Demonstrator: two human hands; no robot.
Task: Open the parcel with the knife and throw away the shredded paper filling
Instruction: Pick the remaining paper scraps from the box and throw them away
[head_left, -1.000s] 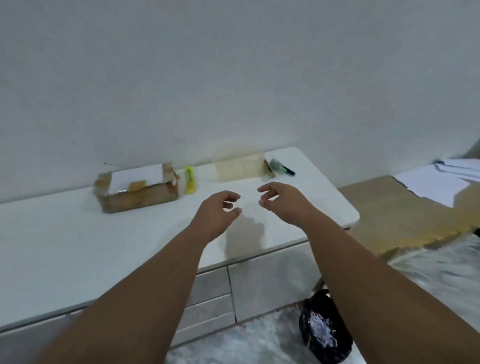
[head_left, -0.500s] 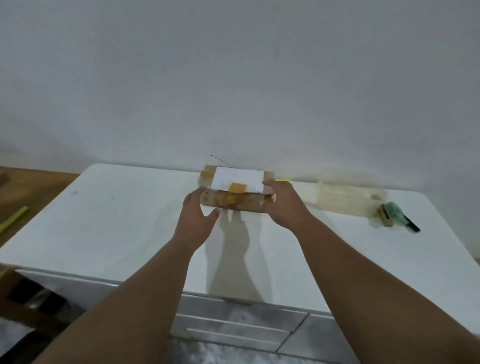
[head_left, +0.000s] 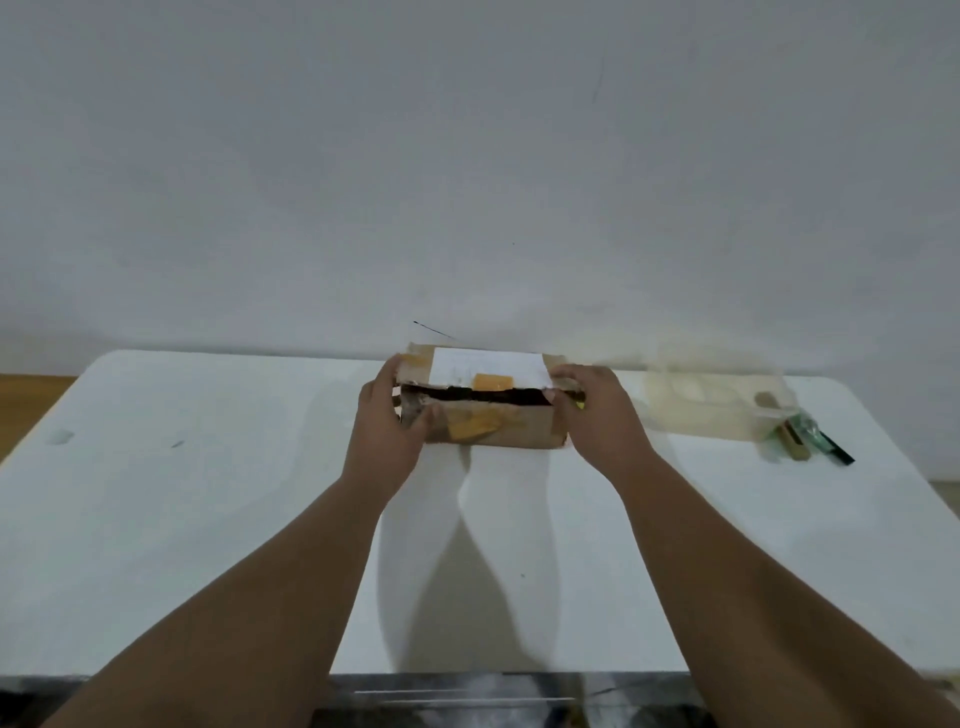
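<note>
A small brown cardboard parcel (head_left: 493, 421) with a white label and yellowish tape patches sits at the back of the white table (head_left: 208, 519). A dark gap shows along its front top edge. My left hand (head_left: 387, 431) grips the parcel's left end, thumb on the front face. My right hand (head_left: 592, 415) grips its right end. A sliver of the yellow knife (head_left: 579, 402) peeks out behind my right hand, mostly hidden. No shredded paper is visible.
A clear plastic container (head_left: 711, 402) stands right of the parcel. Beyond it lie a small brown item (head_left: 792, 447) and a green-and-black tool (head_left: 826, 449). A white wall rises right behind the table. Drawer fronts show below the table's near edge.
My view has swung left and closer to the parcel. Both hands went from empty in mid-air to the parcel's ends and now grip it, with a dark gap showing at its top.
</note>
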